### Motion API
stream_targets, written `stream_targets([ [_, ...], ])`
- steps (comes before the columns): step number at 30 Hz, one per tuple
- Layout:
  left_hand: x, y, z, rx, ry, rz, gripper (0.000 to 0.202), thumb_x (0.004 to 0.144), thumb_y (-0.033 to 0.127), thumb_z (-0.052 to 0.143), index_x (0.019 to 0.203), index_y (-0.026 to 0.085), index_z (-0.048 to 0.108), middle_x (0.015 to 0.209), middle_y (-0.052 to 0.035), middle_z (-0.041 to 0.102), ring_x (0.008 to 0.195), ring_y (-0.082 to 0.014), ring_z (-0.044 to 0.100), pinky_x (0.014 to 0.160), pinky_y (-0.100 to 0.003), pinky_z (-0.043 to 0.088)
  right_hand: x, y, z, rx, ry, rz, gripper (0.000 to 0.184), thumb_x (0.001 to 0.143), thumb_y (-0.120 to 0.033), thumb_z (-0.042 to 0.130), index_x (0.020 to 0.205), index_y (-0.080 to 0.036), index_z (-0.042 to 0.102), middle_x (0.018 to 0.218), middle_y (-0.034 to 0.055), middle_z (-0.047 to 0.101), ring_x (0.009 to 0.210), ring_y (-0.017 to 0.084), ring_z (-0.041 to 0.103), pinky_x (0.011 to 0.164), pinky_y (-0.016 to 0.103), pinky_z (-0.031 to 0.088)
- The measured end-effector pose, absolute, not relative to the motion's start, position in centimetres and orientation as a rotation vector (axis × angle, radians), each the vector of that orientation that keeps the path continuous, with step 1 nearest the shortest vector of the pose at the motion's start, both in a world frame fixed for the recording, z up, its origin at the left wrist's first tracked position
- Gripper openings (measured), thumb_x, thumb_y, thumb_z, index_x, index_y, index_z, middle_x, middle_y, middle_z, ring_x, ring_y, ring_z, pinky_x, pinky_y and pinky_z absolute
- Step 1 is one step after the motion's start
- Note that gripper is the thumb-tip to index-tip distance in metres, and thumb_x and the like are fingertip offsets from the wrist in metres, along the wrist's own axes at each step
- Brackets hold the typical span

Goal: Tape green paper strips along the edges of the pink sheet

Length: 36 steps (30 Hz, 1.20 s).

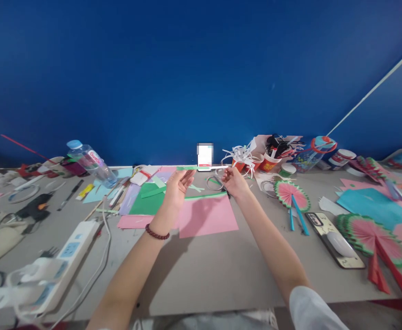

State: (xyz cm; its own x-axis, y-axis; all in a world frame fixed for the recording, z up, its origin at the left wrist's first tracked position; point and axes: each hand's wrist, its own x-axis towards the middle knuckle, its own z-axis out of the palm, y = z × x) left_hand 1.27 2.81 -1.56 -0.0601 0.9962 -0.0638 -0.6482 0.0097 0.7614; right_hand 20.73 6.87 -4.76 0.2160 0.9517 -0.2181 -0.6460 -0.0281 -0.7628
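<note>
My left hand (180, 185), with a dark red bead bracelet (157, 233) on its wrist, is raised over the table with its fingers stretched to the right. A green paper strip (186, 168) shows just above its fingertips; whether they touch it I cannot tell. Thumb and fingers of my right hand (235, 182) are pinched on a narrow white strip (219, 167), which reaches left towards a lit phone (205, 156). Below both hands lies a pink paper sheet (208, 217) with a green band along its far edge. Green paper (148, 199) lies to its left.
Left are a bottle (93, 160), a power strip (68, 256) and cables. At the back right stand paper cups (269, 162), one with curled white strips (240, 153). Pleated paper fans (292, 195) and a phone (334, 240) with a mouse (340, 244) on it lie right.
</note>
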Motion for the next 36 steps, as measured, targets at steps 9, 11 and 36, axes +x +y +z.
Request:
stream_targets([
  [9, -0.5, 3.2, -0.9, 0.686, 0.676, 1.389, 0.015, 0.068, 0.022, 0.071, 0.077, 0.015, 0.062, 0.08, -0.0042, 0.072, 0.079, -0.0158, 0.07, 0.064, -0.02, 0.054, 25.0, 7.5, -2.5, -0.879, -0.52, 0.809, 0.011, 0.078, -0.021, 0.059, 0.074, -0.019, 0.05, 0.065, -0.0035, 0.059, 0.063, 0.012, 0.066, 0.053, 0.021, 0.053],
  [11, -0.7, 3.1, -0.7, 0.715, 0.647, 1.345, 0.015, 0.068, 0.023, 0.071, 0.074, 0.016, 0.059, 0.076, -0.0036, 0.072, 0.075, -0.0162, 0.07, 0.061, -0.02, 0.054, 26.0, 7.6, -1.9, -0.916, -0.69, 0.447, 0.008, 0.081, -0.025, 0.057, 0.08, -0.02, 0.051, 0.07, -0.0017, 0.06, 0.07, 0.016, 0.069, 0.06, 0.028, 0.057],
  [36, -0.7, 2.4, 0.1, 0.726, 0.58, 1.288, 0.01, 0.075, 0.02, 0.065, 0.077, 0.018, 0.055, 0.068, 0.0007, 0.068, 0.071, -0.0164, 0.071, 0.052, -0.017, 0.05, 29.9, 13.3, -3.7, -1.881, -1.885, -0.092, 0.04, 0.084, -0.018, 0.035, 0.104, -0.012, 0.069, 0.096, 0.0168, 0.071, 0.089, 0.029, 0.063, 0.081, 0.038, 0.046],
])
